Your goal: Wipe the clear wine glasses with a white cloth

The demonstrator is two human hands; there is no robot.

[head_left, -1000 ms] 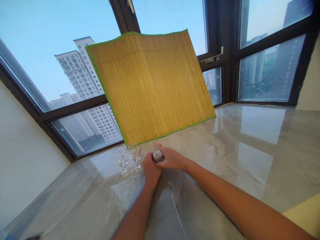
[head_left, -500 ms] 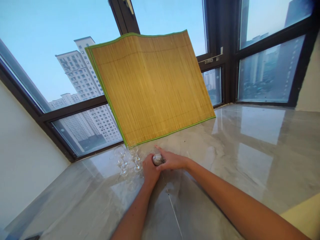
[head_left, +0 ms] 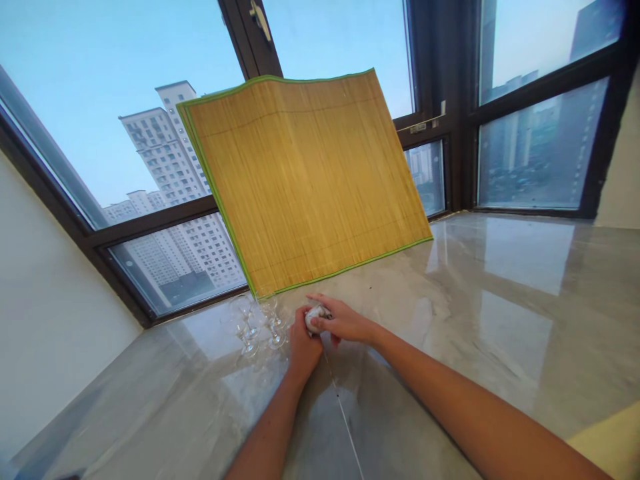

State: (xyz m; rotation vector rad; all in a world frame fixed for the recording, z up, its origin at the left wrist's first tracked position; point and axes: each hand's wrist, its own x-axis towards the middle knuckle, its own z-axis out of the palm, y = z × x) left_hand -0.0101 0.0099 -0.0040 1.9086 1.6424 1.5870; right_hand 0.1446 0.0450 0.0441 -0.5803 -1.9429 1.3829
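Note:
A small rounded whitish bundle [head_left: 315,319] with dark marks sits between my two hands, just above the grey marble-look surface. I cannot make out what it is made of. My left hand [head_left: 303,340] is closed around its near left side. From the right, my right hand [head_left: 345,321] grips it with the thumb across its front, while one finger stretches out past the far side. Left of my hands, several clear stemmed glasses [head_left: 249,331] stand close together on the surface.
A folded bamboo mat [head_left: 310,180] with green edging leans upright against the window behind my hands. Dark window frames [head_left: 155,217] border the surface. A thin pale line [head_left: 345,420] runs from my hands towards me. Something yellow [head_left: 613,437] shows at the lower right.
My right thumb has moved onto the front of the bundle, and the right fingers have shifted around it. The view has tilted slightly up.

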